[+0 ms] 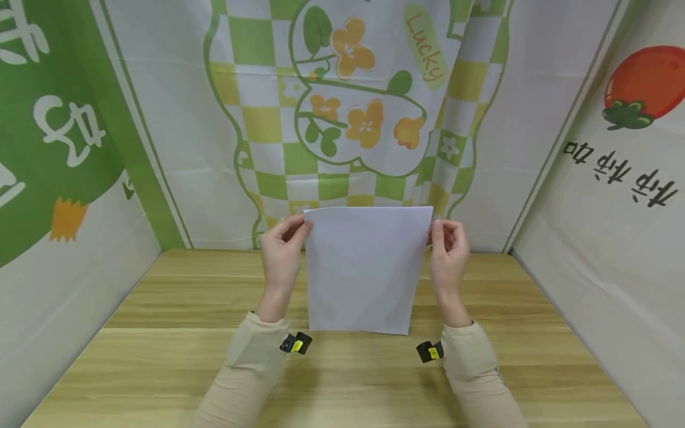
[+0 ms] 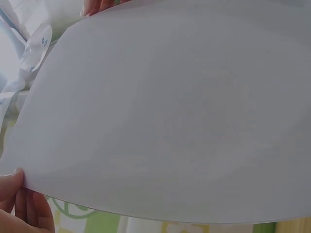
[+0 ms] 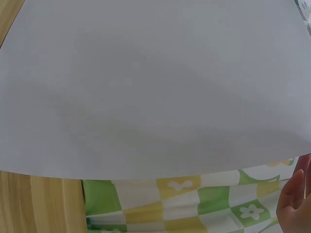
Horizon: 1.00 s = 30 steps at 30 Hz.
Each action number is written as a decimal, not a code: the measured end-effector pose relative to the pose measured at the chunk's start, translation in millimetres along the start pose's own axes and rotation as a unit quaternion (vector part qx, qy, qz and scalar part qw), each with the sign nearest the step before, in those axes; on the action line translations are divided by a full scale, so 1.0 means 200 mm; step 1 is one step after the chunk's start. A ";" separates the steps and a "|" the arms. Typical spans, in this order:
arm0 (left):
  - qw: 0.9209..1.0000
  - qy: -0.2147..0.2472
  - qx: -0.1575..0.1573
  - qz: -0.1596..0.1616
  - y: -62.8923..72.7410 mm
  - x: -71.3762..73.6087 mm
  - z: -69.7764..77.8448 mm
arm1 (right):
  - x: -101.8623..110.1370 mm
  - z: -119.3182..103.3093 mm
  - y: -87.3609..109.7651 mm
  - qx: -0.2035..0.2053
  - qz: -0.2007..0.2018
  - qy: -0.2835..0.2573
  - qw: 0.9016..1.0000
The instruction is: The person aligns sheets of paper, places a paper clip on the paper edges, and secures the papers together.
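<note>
A blank white sheet of paper (image 1: 366,270) hangs upright above the table, its long sides running down. My left hand (image 1: 283,252) pinches its upper left corner between thumb and fingers. At the upper right corner, my right hand (image 1: 448,254) pinches the edge, its other fingers curled behind. In the left wrist view the paper (image 2: 165,111) fills most of the picture, with the left hand (image 2: 24,206) at its lower left corner. The right wrist view shows the paper (image 3: 146,92) from close up and part of the right hand (image 3: 295,201); its fingertips are cut off there.
A wood-grain table (image 1: 176,356) spreads beneath the hands. Behind it hangs a green, yellow and white checked curtain (image 1: 262,83). Printed cloth walls stand at the left (image 1: 155,196) and the right (image 1: 578,249). A black wrist camera (image 1: 297,343) sits on the left sleeve, another (image 1: 430,352) on the right.
</note>
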<state>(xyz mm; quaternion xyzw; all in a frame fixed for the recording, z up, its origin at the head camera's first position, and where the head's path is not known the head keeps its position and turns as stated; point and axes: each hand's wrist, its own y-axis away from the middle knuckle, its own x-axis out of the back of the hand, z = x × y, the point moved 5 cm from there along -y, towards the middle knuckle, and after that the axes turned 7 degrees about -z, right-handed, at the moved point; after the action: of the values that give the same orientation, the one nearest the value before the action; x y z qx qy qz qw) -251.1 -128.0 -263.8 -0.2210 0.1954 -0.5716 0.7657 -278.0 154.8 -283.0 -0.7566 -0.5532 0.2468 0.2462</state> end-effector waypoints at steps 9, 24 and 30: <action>1.000 0.006 0.003 0.004 0.00 0.01 -0.03 | 0.02 0.03 0.00 -0.016 -0.018 0.009 1.000; 1.000 0.015 -0.003 0.001 -0.01 0.01 -0.04 | 0.12 0.12 -0.01 -0.027 -0.027 0.014 0.999; 0.999 0.031 -0.009 -0.001 -0.01 0.01 -0.03 | 0.17 0.16 -0.01 -0.034 -0.025 0.046 0.998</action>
<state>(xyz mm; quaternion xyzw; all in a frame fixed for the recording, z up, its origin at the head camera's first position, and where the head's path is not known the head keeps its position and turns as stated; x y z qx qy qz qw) -256.2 -131.1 -267.2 -0.2101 0.2236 -0.5771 0.7568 -290.7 190.6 -308.9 -0.7612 -0.5677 0.1869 0.2517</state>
